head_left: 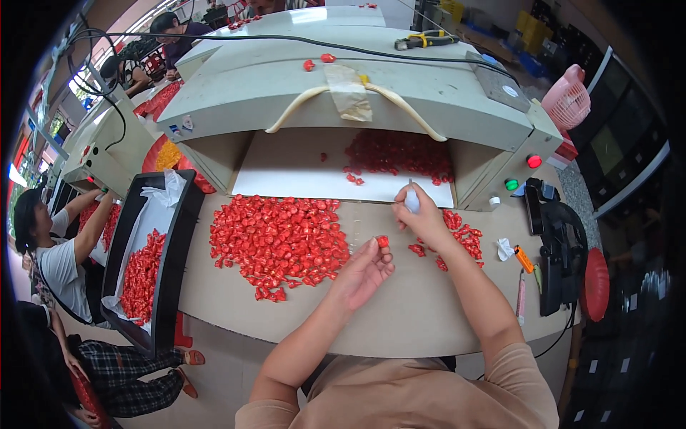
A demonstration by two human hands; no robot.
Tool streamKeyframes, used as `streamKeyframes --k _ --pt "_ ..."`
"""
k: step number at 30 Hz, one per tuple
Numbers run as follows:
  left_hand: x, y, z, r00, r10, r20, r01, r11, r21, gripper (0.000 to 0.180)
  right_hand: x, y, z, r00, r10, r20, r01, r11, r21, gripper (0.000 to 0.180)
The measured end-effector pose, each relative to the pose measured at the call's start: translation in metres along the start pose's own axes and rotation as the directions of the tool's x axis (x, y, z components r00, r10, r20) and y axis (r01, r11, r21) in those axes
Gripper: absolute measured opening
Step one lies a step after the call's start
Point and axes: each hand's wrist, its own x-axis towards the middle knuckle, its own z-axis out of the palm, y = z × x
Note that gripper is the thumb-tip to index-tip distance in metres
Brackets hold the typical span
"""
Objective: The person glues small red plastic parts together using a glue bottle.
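Over the bench, my left hand [363, 277] pinches one small glossy red plastic piece [382, 242] between thumb and fingertips. My right hand [427, 220], just beyond it, is closed around a pale grey squeeze bottle [411, 200] with a thin tip pointing up. Left of my hands spreads a big pile of similar red pieces [279, 239]. A smaller scatter of red pieces [466, 239] lies beneath and beside my right forearm. More red pieces [396, 151] rest on the white floor of the open grey box in front of me.
A grey box-shaped machine [493, 121] carries pliers [426, 41], a cable and taped tubing on top. A black tray [182, 250] of red pieces stands left. An orange cutter [524, 259] and black device [557, 243] lie right. Co-workers [61, 243] are at left.
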Motion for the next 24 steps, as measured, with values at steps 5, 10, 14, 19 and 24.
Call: streamKeyframes --k 5,10,14,19,24 --pt "-0.004 0.004 0.0 0.998 0.006 0.067 -0.002 0.999 -0.052 0.02 0.064 0.003 0.024 0.902 -0.429 0.049 0.401 0.79 -0.464 0.015" --pt "-0.004 0.006 0.004 0.995 0.001 0.102 0.007 0.997 -0.075 0.02 0.098 0.01 0.034 0.876 -0.439 0.2 0.469 0.677 -0.568 0.018" --pt "-0.001 0.005 0.005 0.996 0.001 0.091 0.008 0.996 -0.094 0.021 0.093 0.003 0.035 0.891 -0.424 0.164 0.43 0.668 -0.608 0.018" --pt "-0.003 0.009 -0.004 0.999 0.04 0.028 -0.038 0.995 -0.087 0.023 0.02 -0.024 0.027 0.967 -0.249 -0.046 0.221 0.918 -0.33 0.016" --pt "0.001 0.0 -0.009 0.999 0.041 0.005 -0.041 0.999 0.001 0.027 -0.073 -0.016 0.01 0.964 -0.035 -0.263 0.05 0.998 0.049 0.014"
